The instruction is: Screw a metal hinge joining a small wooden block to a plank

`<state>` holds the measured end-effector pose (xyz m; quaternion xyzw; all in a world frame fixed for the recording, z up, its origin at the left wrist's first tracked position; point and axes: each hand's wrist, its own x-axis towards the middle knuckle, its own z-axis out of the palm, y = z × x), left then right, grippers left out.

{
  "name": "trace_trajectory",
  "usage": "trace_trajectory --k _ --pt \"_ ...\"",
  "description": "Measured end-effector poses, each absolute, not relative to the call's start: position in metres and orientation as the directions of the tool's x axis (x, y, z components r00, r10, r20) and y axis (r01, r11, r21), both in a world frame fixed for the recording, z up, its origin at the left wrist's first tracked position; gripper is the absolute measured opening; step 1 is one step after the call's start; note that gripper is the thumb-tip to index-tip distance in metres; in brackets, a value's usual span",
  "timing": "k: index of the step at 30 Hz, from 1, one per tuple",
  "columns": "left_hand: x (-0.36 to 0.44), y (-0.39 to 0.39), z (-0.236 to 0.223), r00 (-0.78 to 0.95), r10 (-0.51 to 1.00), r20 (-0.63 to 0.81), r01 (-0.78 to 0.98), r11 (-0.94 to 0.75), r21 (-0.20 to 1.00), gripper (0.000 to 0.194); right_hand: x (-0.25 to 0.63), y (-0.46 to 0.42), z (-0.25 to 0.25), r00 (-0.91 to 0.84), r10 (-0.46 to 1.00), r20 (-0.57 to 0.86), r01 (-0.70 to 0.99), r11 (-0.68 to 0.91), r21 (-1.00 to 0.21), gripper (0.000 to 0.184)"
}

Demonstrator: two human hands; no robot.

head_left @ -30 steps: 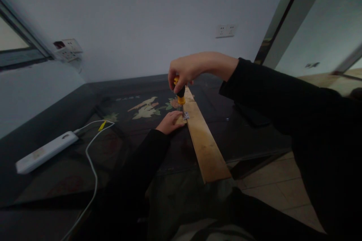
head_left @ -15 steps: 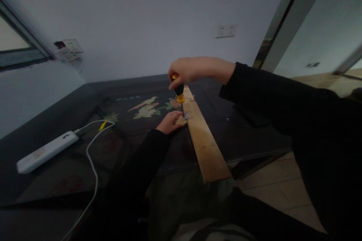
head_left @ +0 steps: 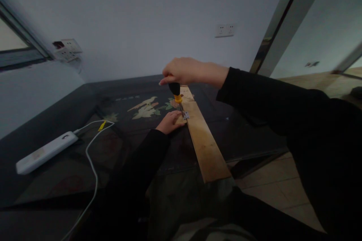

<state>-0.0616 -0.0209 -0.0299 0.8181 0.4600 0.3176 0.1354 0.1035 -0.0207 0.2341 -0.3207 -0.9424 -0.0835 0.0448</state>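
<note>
My right hand [head_left: 182,70] is wrapped over the top of a yellow-and-black screwdriver [head_left: 175,89]. The shaft leans slightly and its tip meets the left side of a small metal hinge [head_left: 186,115]. That hinge bridges a long pale wooden board [head_left: 207,145] and a small wooden piece [head_left: 181,119] at the board's left edge. Thumb and fingers of my left hand [head_left: 169,121] grip the small piece from the left, close to the screwdriver tip. Any screw under the tip is too small to make out.
A dark table [head_left: 127,150] with a bird-and-flower picture carries the board, whose near end juts over the front edge. To the left lies a white power strip [head_left: 46,152] with a white cable [head_left: 92,162]. Behind stands a wall with a socket [head_left: 224,30].
My right hand has turned and shifted slightly left, tilting the screwdriver's handle left. The left hand, hinge and board stay where they were.
</note>
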Motion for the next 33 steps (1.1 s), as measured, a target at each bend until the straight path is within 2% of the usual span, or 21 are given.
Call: trace_trajectory --k 4,7,10,15,18,21,25,30,33 --pt "-0.063 -0.021 -0.029 0.404 0.829 0.385 0.641 -0.558 0.527 0.054 0.105 -0.013 0.242 -0.857 0.511 -0.066 0.505 0.858 0.094 0.044" --pt "-0.062 -0.021 -0.028 0.422 0.818 0.391 0.618 -0.575 0.537 0.051 0.102 -0.011 0.241 -0.89 0.446 -0.097 0.439 0.894 0.086 0.037" --pt "-0.062 -0.021 -0.027 0.419 0.817 0.397 0.618 -0.577 0.535 0.051 0.099 -0.014 0.237 -0.876 0.483 -0.014 0.477 0.869 0.13 0.036" --pt "-0.06 -0.021 -0.027 0.397 0.83 0.393 0.646 -0.556 0.522 0.052 0.097 -0.016 0.227 -0.791 0.563 0.241 0.61 0.754 0.242 0.046" --pt "-0.06 -0.02 -0.027 0.393 0.834 0.388 0.648 -0.551 0.526 0.052 0.097 -0.015 0.22 -0.755 0.571 0.321 0.649 0.72 0.245 0.048" --pt "-0.059 -0.02 -0.027 0.388 0.839 0.381 0.646 -0.543 0.537 0.052 0.098 -0.01 0.214 -0.757 0.573 0.316 0.643 0.74 0.198 0.043" --pt "-0.059 -0.021 -0.028 0.375 0.849 0.372 0.655 -0.526 0.542 0.053 0.1 0.0 0.209 -0.832 0.505 0.231 0.531 0.845 0.065 0.033" --pt "-0.06 -0.023 -0.028 0.394 0.846 0.36 0.615 -0.534 0.581 0.056 0.102 0.016 0.209 -0.895 0.416 0.159 0.401 0.908 -0.119 0.04" --pt "-0.061 -0.024 -0.027 0.415 0.825 0.384 0.571 -0.565 0.596 0.06 0.103 0.018 0.214 -0.917 0.382 0.11 0.361 0.916 -0.173 0.044"
